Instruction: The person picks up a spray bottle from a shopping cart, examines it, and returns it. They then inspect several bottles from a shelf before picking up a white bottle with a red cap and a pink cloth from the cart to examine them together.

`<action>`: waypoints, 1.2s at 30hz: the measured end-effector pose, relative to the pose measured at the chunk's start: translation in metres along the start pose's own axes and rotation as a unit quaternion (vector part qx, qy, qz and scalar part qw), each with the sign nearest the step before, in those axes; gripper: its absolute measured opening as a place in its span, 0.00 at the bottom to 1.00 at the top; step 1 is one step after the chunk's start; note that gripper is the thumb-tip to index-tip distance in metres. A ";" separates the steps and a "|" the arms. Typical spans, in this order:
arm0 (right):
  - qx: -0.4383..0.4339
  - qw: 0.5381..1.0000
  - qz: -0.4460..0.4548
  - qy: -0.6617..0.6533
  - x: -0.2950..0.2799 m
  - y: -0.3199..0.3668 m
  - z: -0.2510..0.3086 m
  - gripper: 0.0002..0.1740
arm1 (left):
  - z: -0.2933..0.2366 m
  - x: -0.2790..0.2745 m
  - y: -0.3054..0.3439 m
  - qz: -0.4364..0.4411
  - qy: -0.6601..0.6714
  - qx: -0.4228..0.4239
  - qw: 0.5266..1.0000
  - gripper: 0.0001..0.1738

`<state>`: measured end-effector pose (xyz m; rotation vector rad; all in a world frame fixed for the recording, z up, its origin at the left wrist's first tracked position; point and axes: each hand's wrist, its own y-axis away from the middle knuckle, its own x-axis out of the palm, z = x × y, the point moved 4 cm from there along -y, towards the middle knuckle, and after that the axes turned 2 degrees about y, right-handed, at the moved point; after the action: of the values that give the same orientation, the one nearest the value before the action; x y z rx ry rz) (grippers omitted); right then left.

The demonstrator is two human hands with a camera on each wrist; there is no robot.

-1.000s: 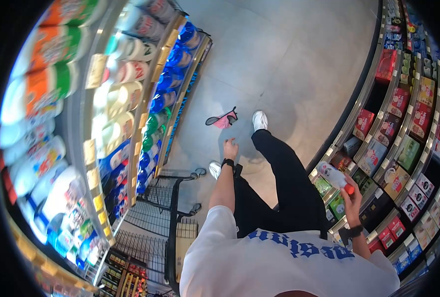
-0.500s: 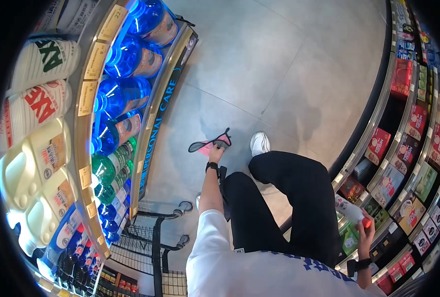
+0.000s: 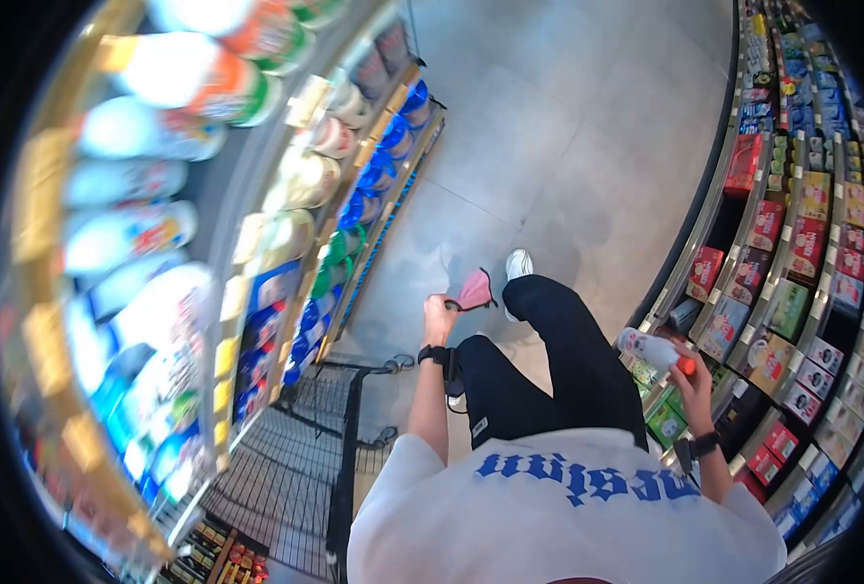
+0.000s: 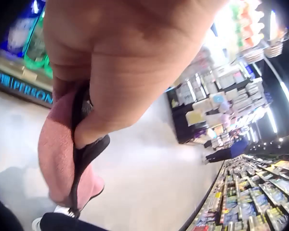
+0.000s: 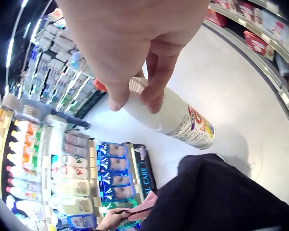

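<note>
My left hand point(image 3: 439, 316) pinches a pink cloth piece with black edging point(image 3: 476, 290), which hangs above the floor in front of my legs. The left wrist view shows the thumb pressed on the black band, with the pink fabric point(image 4: 58, 149) folded below it; the other fingertips are hidden behind. My right hand point(image 3: 693, 380) holds a white bottle point(image 3: 649, 347) with a red cap point(image 3: 685, 366) by its neck end. In the right wrist view the bottle point(image 5: 183, 120) lies tilted, its printed label toward its base, and fingers point(image 5: 154, 103) wrap the neck.
A black wire shopping cart point(image 3: 344, 477) stands behind on the left. Shelves of large bottles point(image 3: 359, 209) line the left side; shelves of boxed goods point(image 3: 807, 248) run along the right. Grey floor point(image 3: 549, 117) stretches ahead between them. Farther off, another person point(image 4: 231, 150) stands in the aisle.
The pink cloth piece lay on the floor a second ago with my left hand near it; the hand took hold and lifted it. My right hand keeps holding the bottle.
</note>
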<state>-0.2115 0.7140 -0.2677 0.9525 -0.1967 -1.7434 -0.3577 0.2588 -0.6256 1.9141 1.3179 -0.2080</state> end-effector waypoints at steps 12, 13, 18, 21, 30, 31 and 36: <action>-0.293 0.927 0.231 0.046 0.061 0.121 0.244 0.18 | -0.241 -0.359 0.391 -0.298 0.164 0.095 0.936 0.12; -0.323 0.911 0.254 0.038 0.076 0.135 0.257 0.18 | -0.232 -0.370 0.415 -0.346 0.176 0.119 0.914 0.09; -0.381 0.863 0.323 0.070 0.144 0.207 0.316 0.16 | -0.211 -0.407 0.532 -0.426 0.300 0.108 0.847 0.05; -0.456 0.816 0.347 0.079 0.186 0.255 0.344 0.16 | -0.189 -0.419 0.587 -0.511 0.248 0.118 0.814 0.15; -0.533 0.718 0.443 0.069 0.263 0.375 0.388 0.14 | -0.160 -0.413 0.641 -0.419 0.368 0.050 0.829 0.25; -0.528 0.709 0.461 0.078 0.265 0.382 0.389 0.14 | -0.166 -0.412 0.645 -0.432 0.306 0.069 0.845 0.20; -0.572 0.658 0.485 0.068 0.272 0.408 0.393 0.14 | -0.204 -0.399 0.640 -0.381 0.267 0.207 0.861 0.11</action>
<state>-0.2055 0.1936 0.0840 -0.0742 0.4240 -0.4885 -0.0516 0.0134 0.0497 1.7279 2.5632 -0.3943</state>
